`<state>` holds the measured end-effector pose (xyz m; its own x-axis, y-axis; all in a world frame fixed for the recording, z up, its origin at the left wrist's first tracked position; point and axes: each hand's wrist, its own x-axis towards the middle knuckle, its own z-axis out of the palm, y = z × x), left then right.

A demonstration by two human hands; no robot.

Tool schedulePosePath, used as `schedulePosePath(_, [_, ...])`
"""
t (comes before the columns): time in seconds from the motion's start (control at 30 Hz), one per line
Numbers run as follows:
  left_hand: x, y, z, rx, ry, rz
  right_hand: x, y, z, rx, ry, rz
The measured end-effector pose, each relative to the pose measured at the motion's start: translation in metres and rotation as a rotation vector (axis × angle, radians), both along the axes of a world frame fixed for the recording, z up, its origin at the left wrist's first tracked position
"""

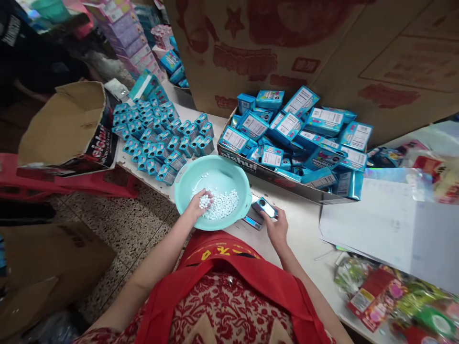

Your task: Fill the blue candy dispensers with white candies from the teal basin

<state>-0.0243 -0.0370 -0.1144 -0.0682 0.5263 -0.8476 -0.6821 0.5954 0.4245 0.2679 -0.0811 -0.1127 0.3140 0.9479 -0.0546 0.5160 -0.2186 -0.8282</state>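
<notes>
Red apron (247, 270) and a flowery shirt (222, 306) are closest, at the bottom middle of the frame, and they are mine. Just above them, in the middle, sits a light green bowl (225, 169) with lots of little white pieces (229, 203) in it. My left hand (201, 203) is inside the bowl, cupped with its fingers half curled, and it has a small heap of the pieces in it. My right hand (278, 227), right of the bowl, has its thumb and fingers closed around a small box (266, 208) with a dark round hole. More of the same kind lies under it on the white table (301, 229).

Up and left of the bowl, many small blue boxes (165, 138) stand close together, with round holes on top. Right of the middle, a long tray (279, 179) is piled with bigger blue boxes (290, 125). Big brown cardboard (322, 62) stands behind it. White paper (369, 215) lies at the right, and a person in dark clothes (39, 57) is at the upper left
</notes>
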Motion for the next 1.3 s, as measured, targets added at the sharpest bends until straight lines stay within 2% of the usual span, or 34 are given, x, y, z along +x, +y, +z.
schedulePosePath(0.1, [0.001,-0.006,0.0,-0.045,-0.091,0.003,0.006,0.01,0.014,0.03,-0.002,-0.119])
schedulePosePath(0.17, [0.002,-0.007,0.004,-0.025,-0.125,0.013,0.008,0.014,0.032,0.097,-0.033,-0.164])
schedulePosePath(0.2, [0.002,-0.007,0.009,-0.013,-0.133,0.014,0.007,0.016,0.043,0.141,-0.056,-0.14])
schedulePosePath(0.3, [0.007,-0.003,0.033,0.068,-0.155,0.019,-0.014,0.02,0.072,0.265,-0.108,0.106])
schedulePosePath(0.37, [0.014,0.003,0.055,0.182,-0.175,0.024,-0.037,0.023,0.08,0.289,-0.102,0.314])
schedulePosePath(0.47, [0.025,0.011,0.088,0.364,-0.135,0.051,-0.071,0.027,0.074,0.247,-0.077,0.522])
schedulePosePath(0.57, [0.037,0.013,0.103,0.488,0.023,0.1,-0.094,0.027,0.061,0.218,-0.089,0.61])
schedulePosePath(0.73, [0.045,0.01,0.096,0.612,0.195,0.196,-0.104,0.025,0.056,0.237,-0.104,0.609])
schedulePosePath(0.93, [0.045,0.014,0.088,0.504,0.231,0.188,-0.105,0.028,0.058,0.245,-0.141,0.599])
schedulePosePath(1.13, [0.034,0.017,0.081,0.48,0.119,0.171,-0.098,0.03,0.059,0.223,-0.042,0.584])
schedulePosePath(1.2, [0.024,0.014,0.072,0.439,0.204,0.098,-0.091,0.031,0.063,0.216,0.024,0.552])
schedulePosePath(1.3, [0.007,0.003,0.051,0.361,0.57,-0.231,-0.077,0.03,0.071,0.214,0.077,0.473])
